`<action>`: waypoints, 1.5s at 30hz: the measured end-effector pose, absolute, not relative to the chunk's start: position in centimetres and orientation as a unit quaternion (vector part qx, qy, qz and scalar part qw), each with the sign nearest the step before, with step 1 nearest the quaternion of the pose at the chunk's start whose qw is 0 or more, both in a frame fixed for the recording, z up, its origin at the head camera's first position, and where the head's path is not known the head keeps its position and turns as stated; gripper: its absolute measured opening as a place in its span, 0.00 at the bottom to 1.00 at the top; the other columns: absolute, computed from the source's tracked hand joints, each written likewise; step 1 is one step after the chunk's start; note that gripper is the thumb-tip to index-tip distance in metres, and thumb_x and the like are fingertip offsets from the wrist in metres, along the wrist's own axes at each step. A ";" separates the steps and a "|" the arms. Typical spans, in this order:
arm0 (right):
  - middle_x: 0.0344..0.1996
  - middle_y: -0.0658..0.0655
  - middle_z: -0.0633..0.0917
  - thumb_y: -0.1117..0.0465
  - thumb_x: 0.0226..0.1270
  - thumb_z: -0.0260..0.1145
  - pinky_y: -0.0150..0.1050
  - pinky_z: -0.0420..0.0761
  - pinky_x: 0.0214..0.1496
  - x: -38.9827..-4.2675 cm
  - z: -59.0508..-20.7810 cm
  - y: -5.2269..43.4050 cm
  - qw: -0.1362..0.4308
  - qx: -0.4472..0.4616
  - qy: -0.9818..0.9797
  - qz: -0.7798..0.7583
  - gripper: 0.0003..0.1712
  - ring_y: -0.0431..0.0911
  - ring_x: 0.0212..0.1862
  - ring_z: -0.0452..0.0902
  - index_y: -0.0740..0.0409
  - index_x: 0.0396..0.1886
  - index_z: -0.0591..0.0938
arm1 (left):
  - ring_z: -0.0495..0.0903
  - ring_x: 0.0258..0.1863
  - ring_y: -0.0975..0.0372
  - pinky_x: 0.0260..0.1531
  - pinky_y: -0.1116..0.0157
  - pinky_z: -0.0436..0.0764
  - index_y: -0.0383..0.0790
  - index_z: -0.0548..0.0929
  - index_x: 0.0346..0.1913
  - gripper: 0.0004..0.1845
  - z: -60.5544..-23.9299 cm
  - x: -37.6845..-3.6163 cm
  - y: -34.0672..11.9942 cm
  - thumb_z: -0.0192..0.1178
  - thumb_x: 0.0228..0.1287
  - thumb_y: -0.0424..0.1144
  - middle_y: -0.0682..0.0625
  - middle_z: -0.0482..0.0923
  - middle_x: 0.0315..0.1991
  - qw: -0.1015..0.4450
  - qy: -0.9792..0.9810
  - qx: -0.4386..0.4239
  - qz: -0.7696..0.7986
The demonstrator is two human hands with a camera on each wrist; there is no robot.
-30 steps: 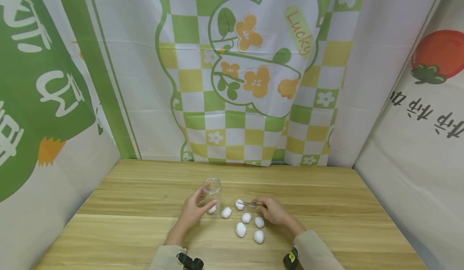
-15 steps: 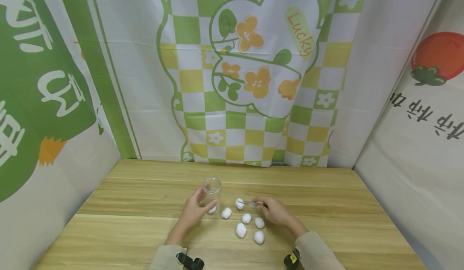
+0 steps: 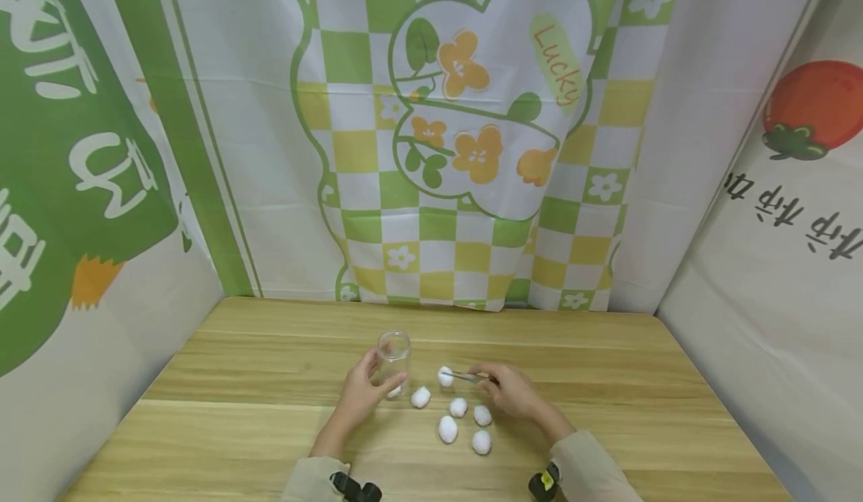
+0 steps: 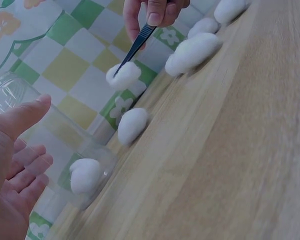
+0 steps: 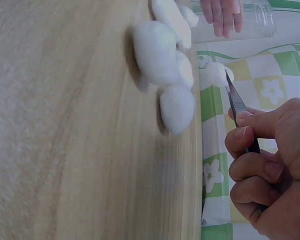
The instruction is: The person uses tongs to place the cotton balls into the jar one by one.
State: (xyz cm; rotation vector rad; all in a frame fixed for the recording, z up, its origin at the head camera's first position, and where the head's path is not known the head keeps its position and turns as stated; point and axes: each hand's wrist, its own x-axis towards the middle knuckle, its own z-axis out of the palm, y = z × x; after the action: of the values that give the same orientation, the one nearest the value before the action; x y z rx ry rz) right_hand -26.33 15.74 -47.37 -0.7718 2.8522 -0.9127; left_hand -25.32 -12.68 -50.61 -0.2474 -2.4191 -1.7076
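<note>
My left hand (image 3: 357, 391) holds a clear jar (image 3: 393, 366) that stands upright on the table, thumb on the near side and fingers around the far side. One white cotton ball (image 4: 86, 176) lies at the bottom of the jar. To the right, my right hand (image 3: 509, 391) grips a pair of dark tweezers (image 5: 236, 100) between thumb and curled fingers. Their tips pinch another cotton ball (image 4: 123, 76), which hangs above the tabletop in the left wrist view. A loose cotton ball (image 3: 421, 397) sits just right of the jar.
Several more cotton balls (image 3: 448, 429) lie on the wooden table (image 3: 270, 382) between the two forearms. A checked green and yellow cloth (image 3: 431, 262) hangs behind the table's far edge, with printed cloths at both sides.
The cotton ball in the tweezers has risen slightly in the head view, and the tweezers have tilted a little with it. The left hand and the jar stay nearly in place.
</note>
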 end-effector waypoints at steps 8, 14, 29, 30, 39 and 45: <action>0.26 0.51 0.80 0.65 0.70 0.58 0.27 0.65 0.23 -26.2 -47.1 15.7 0.021 -0.241 0.925 -0.295 0.16 0.35 0.24 0.64 0.56 0.55 0.81 | 0.68 0.68 0.42 0.70 0.47 0.68 0.33 0.67 0.68 0.37 -50.7 -25.4 -12.8 0.69 0.57 0.40 0.35 0.70 0.66 0.090 -0.808 -0.085 -0.576; 0.25 0.52 0.80 0.64 0.71 0.57 0.28 0.65 0.23 -26.0 -46.6 15.6 0.023 -0.230 0.926 -0.299 0.16 0.35 0.24 0.65 0.55 0.57 0.80 | 0.68 0.69 0.42 0.71 0.47 0.67 0.33 0.66 0.68 0.37 -50.7 -25.4 -12.8 0.69 0.57 0.40 0.35 0.70 0.67 0.090 -0.802 -0.093 -0.583; 0.19 0.49 0.75 0.66 0.70 0.58 0.24 0.63 0.20 -26.2 -45.1 15.8 0.005 -0.269 0.911 -0.312 0.16 0.31 0.20 0.60 0.62 0.55 0.80 | 0.66 0.69 0.41 0.71 0.46 0.67 0.34 0.66 0.68 0.36 -50.7 -25.3 -12.8 0.68 0.58 0.40 0.35 0.70 0.67 0.085 -0.803 -0.100 -0.582; 0.19 0.48 0.74 0.66 0.70 0.58 0.24 0.62 0.20 -26.3 -45.0 15.7 0.006 -0.268 0.912 -0.311 0.16 0.31 0.19 0.60 0.62 0.55 0.80 | 0.67 0.69 0.40 0.70 0.46 0.67 0.34 0.66 0.68 0.36 -50.7 -25.3 -12.8 0.68 0.58 0.40 0.35 0.70 0.67 0.086 -0.803 -0.101 -0.581; 0.20 0.51 0.76 0.65 0.71 0.57 0.25 0.62 0.20 -26.5 -44.7 15.5 0.002 -0.269 0.913 -0.308 0.15 0.31 0.19 0.59 0.60 0.55 0.80 | 0.67 0.68 0.39 0.70 0.46 0.68 0.35 0.66 0.68 0.37 -50.6 -25.3 -12.9 0.68 0.58 0.41 0.34 0.68 0.68 0.081 -0.809 -0.089 -0.575; 0.20 0.52 0.76 0.65 0.71 0.57 0.24 0.61 0.19 -26.4 -44.4 15.1 -0.001 -0.267 0.913 -0.309 0.15 0.32 0.19 0.59 0.59 0.55 0.81 | 0.68 0.67 0.38 0.68 0.46 0.70 0.33 0.66 0.68 0.37 -50.6 -25.3 -12.8 0.68 0.58 0.42 0.32 0.68 0.67 0.080 -0.814 -0.085 -0.569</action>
State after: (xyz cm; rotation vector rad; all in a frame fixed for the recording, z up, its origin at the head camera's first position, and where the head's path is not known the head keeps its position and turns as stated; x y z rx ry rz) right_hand -26.43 15.11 -44.38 -0.8395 2.8690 -0.9721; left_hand -25.30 -12.83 -50.60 -0.2544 -2.4341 -1.7029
